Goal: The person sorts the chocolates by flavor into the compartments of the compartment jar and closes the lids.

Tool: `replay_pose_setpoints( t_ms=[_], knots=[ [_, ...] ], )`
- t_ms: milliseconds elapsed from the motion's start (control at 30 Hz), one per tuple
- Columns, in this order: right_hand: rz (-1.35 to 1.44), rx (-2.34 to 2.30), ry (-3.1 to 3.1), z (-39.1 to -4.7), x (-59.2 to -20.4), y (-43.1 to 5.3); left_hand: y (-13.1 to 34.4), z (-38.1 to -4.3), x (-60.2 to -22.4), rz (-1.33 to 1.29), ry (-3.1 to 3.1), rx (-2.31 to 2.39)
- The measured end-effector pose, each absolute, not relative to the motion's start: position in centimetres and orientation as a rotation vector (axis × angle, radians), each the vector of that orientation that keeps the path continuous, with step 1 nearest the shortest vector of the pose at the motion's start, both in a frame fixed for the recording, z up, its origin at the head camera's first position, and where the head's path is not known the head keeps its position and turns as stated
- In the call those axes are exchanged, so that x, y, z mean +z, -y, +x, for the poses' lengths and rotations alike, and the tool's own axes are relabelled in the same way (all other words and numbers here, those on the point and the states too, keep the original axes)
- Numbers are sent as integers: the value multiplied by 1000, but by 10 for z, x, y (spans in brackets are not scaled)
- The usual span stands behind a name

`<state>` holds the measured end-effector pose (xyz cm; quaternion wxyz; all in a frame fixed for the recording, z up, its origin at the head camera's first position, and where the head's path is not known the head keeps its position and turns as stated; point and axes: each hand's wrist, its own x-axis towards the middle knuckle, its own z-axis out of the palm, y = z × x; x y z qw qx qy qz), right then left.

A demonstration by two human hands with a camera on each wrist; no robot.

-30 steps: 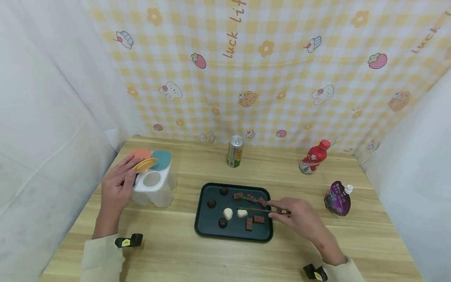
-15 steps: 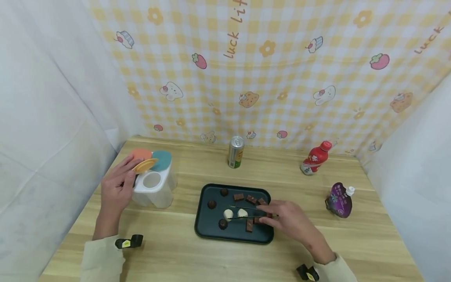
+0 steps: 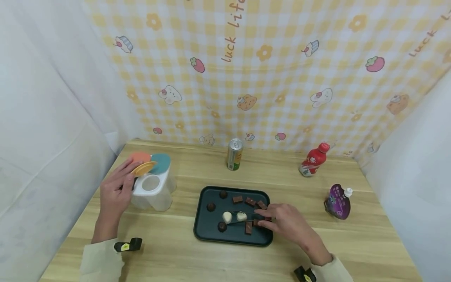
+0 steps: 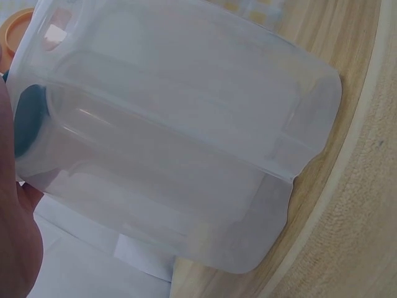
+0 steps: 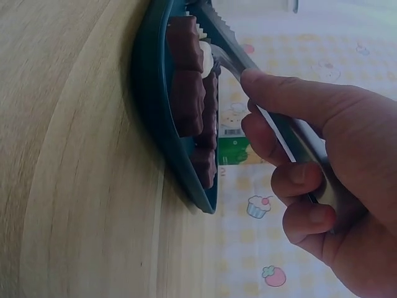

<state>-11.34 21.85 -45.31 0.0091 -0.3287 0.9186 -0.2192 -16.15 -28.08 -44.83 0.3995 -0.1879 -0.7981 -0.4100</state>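
My left hand [image 3: 115,192] pinches a yellow-orange lid [image 3: 143,169], tilted up beside the uncovered round opening [image 3: 150,183] of a translucent multi-compartment container [image 3: 160,199]. In the left wrist view that hand [image 4: 18,242] lies along the container's top end. My right hand [image 3: 287,221] grips metal tongs [image 5: 294,139] over a dark tray [image 3: 211,233]. The tong arms straddle a white candy piece [image 3: 242,216], their tips close to another white piece [image 3: 227,217]; whether they touch cannot be told. Brown chocolate bars [image 5: 187,102] and round dark chocolates [image 3: 210,206] lie on the tray.
Coral [image 3: 140,157] and teal [image 3: 161,163] lids cover other compartments of the container. A drink can [image 3: 234,154] stands behind the tray. To the right are a red bottle [image 3: 313,159] and a purple spouted pouch [image 3: 338,201] on the wooden table [image 3: 197,262].
The right hand with the tongs has moved left and toward the near side, bringing the tips to the white pieces. The left hand keeps its place at the lid.
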Motion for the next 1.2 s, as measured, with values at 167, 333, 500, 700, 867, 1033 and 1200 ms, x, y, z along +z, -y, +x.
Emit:
replay_pose_setpoints(
  t_ms=[167, 333, 500, 700, 867, 1033, 1200],
  knots=[
    [-1010, -678, -2864, -113, -452, -217, 281, -161, -449, -482, 2007, -1037],
    [-1051, -705, -2867, -113, -455, -216, 277, -159, -444, -509, 1980, -1033],
    [-1044, -720, -2859, -112, -457, -217, 275, -159, -440, -532, 1956, -1022],
    [-1047, -713, -2900, -113, -457, -219, 278, -164, -444, -497, 2003, -1022],
    [-1064, -707, -2910, -113, -458, -220, 281, -166, -447, -478, 2023, -1030],
    [-1066, -719, -2928, -113, -458, -220, 282, -166, -448, -485, 2012, -1036],
    [-1057, -767, -2968, -115, -456, -219, 282, -166, -450, -480, 2007, -1031]
  ],
)
